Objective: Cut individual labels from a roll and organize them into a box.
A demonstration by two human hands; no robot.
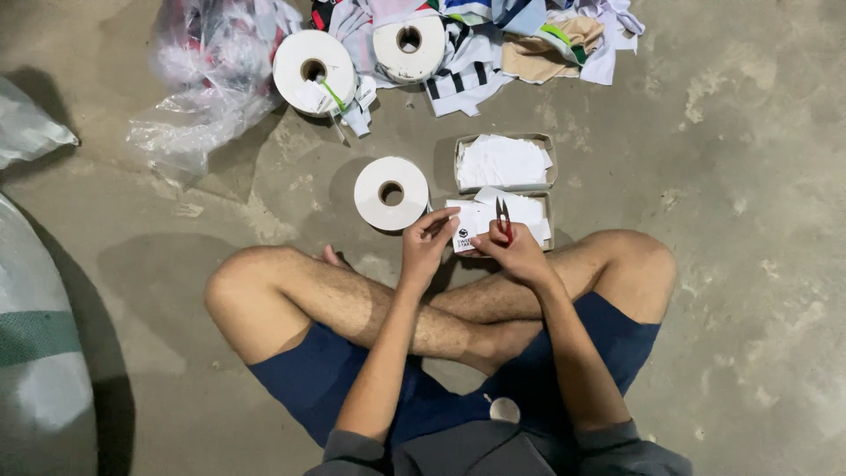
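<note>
I sit cross-legged on a concrete floor. My left hand (426,242) pinches the edge of a small white printed label (464,236), which is the end of a white tape strip. My right hand (514,251) grips small red thread snips (503,219), blades pointing away from me, right beside the label. Both hands hover just above my shins, in front of two shallow cardboard trays (548,148) holding stacks of cut white labels (500,162).
A white label-tape roll (391,193) lies flat left of the trays. Two more rolls (314,70) (409,46) rest farther away against a pile of mixed fabric (493,44). A crumpled clear plastic bag (207,88) lies at far left; a large sack (40,353) borders the left edge.
</note>
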